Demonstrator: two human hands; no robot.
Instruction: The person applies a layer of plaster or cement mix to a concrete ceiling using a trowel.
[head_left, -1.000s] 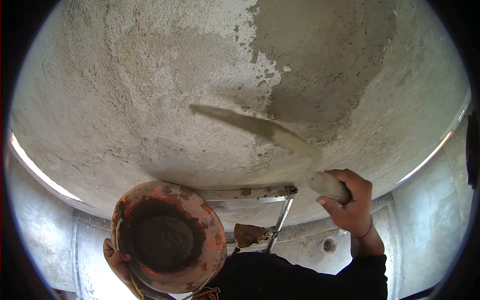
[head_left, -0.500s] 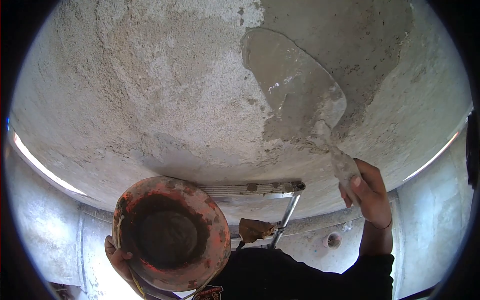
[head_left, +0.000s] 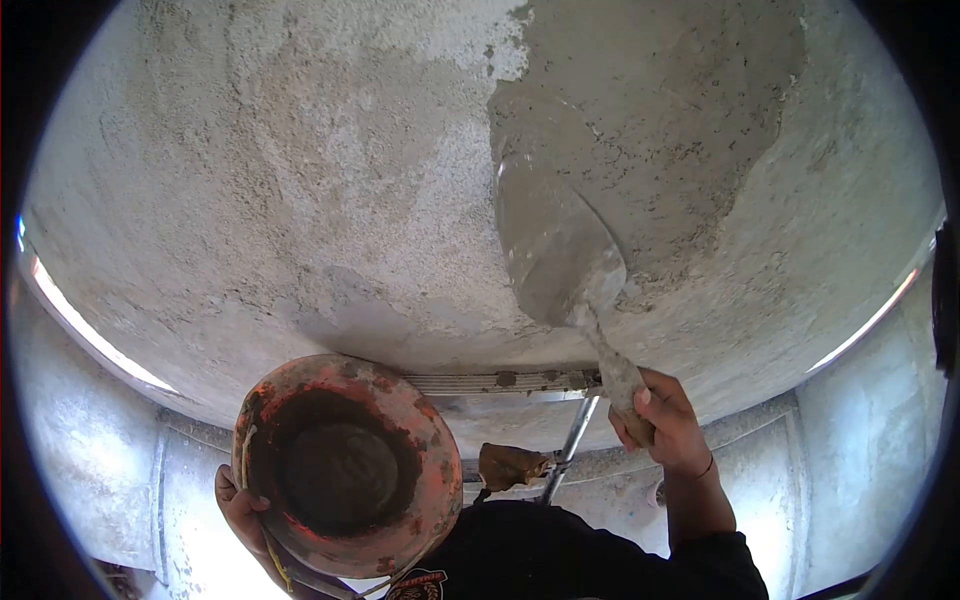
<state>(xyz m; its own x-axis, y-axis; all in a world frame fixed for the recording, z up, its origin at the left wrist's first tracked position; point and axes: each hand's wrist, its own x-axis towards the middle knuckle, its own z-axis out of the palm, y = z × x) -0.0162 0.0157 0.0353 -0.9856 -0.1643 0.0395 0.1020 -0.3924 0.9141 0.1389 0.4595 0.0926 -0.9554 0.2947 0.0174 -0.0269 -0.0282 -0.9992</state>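
Note:
My right hand [head_left: 672, 422] is closed round the mortar-caked handle of a trowel [head_left: 562, 238]. The trowel's broad blade lies against the wall, at the left edge of a darker patch of wet mortar [head_left: 680, 90]. Rough, pale wall [head_left: 400, 210] shows to the left of that patch. My left hand [head_left: 243, 512] grips the side of an orange, mortar-stained bucket [head_left: 432, 440], thumb over the rim. Dark grey mortar [head_left: 345, 465] lies inside the bucket, whose mouth faces me.
Behind the bucket runs a ribbed metal bar [head_left: 480, 382] with mortar spots, joined to a metal leg [head_left: 572, 445]. A brown, crumpled-looking piece [head_left: 512, 465] hangs by the leg. Bright strips of light show at both sides of the wall.
The trowel has slid down and left along the wall with my right hand. Smoothed mortar shows where the blade was. The bucket and my left hand have barely shifted.

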